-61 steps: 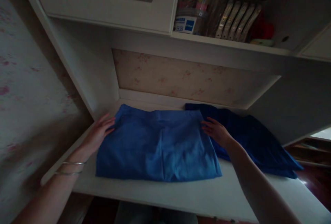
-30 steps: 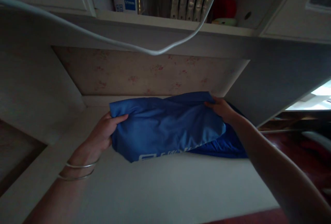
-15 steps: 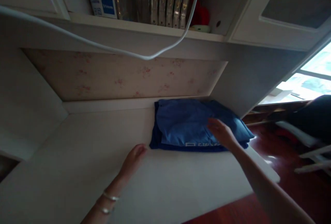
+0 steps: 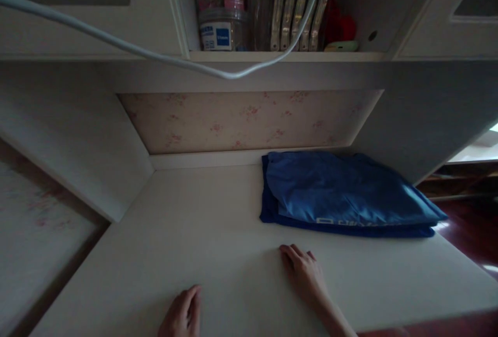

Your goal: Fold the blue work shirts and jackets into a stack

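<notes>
A stack of folded blue clothes (image 4: 342, 191), with part of a white print along its front edge, lies on the white desktop (image 4: 202, 223) toward the right. My right hand (image 4: 305, 272) is just in front of the stack, apart from it. Its fingers are loosely bent and a little apart, low over the desktop, with nothing visible in them. Near the bottom edge is my left hand (image 4: 181, 313), partly cut off by the frame. Thumb and fingers are drawn together there, and no object shows between them.
A white cable (image 4: 233, 75) hangs across the view in front of the shelf. Above, the open shelf (image 4: 288, 56) holds a clear jar (image 4: 223, 30) and several upright slim cases (image 4: 298, 17). A floral panel (image 4: 249, 119) backs the desk, with side panels at both ends.
My right hand has come off the blue clothes, down and to the left. My left hand has drawn back toward the bottom edge. The view has turned left; the clothes stay put.
</notes>
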`<state>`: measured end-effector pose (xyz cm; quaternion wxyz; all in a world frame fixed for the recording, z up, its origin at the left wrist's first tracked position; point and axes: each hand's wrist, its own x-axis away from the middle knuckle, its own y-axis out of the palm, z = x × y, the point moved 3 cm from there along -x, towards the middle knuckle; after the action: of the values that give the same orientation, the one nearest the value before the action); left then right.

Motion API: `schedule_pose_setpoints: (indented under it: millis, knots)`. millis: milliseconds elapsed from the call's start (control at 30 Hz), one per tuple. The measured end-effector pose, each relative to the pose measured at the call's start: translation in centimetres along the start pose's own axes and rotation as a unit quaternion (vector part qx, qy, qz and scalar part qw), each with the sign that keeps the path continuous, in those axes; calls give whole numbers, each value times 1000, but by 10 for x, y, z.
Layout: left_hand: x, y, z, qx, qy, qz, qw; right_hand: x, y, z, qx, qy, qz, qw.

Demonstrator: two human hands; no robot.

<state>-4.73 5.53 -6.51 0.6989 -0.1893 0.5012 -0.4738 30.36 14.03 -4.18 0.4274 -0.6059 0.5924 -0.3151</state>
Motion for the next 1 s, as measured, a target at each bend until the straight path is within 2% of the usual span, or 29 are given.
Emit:
schedule_pose_setpoints:
  millis: [100,200,533,700,1000]
  knots:
    - [-6,6,22,-119,83,21,989,-2,2,3,2,4,-18,1000]
    - [-6,9,30,-172,96,15,980,-2,3,4,2,9,-24,1000]
    - [5,17,12,-188,127,-33,973,-2,0,0,1,19,-33,999]
    - [7,19,8,-174,111,-73,976,-2,-2,-1,-2,10,-29,1000]
    - [5,17,10,-170,97,-65,979,-3,0,1,6,8,-28,1000]
